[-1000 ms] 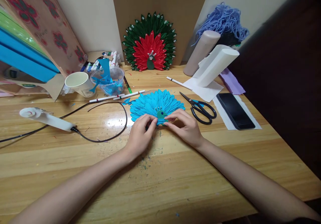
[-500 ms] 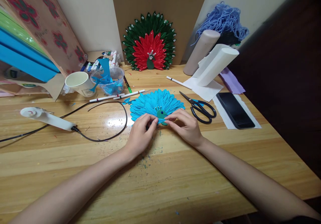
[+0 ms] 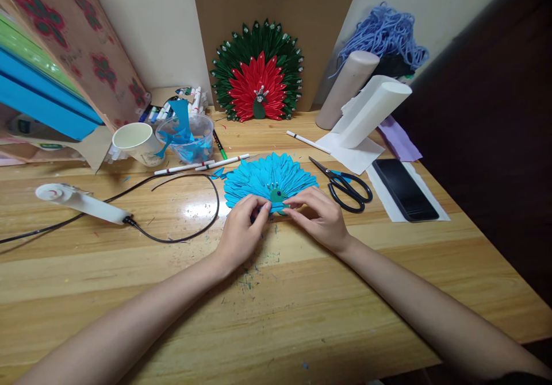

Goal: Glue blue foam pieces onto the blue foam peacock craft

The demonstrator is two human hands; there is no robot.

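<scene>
A blue paper peacock [image 3: 254,175] with layered feathers lies on the wooden table. Its green head [image 3: 275,195] bears a dark blue bead eye and a small crown of pins or beads. In front of the green body, a small blue paper piece [image 3: 277,206] stretches between my hands. My left hand [image 3: 244,227] pinches its left end between thumb and fingers. At the other end, my right hand [image 3: 321,218] has thumb and forefinger closed on it. Black-handled scissors [image 3: 350,192] lie partly open to the right of the peacock.
A white corded glue gun [image 3: 81,203] rests at left, its black cable looping across the table. Behind stand a paper cup [image 3: 135,143], a tub of blue scraps [image 3: 190,143] and a red-green peacock [image 3: 257,80]. Paper rolls [image 3: 375,112] and a phone [image 3: 404,189] are at right.
</scene>
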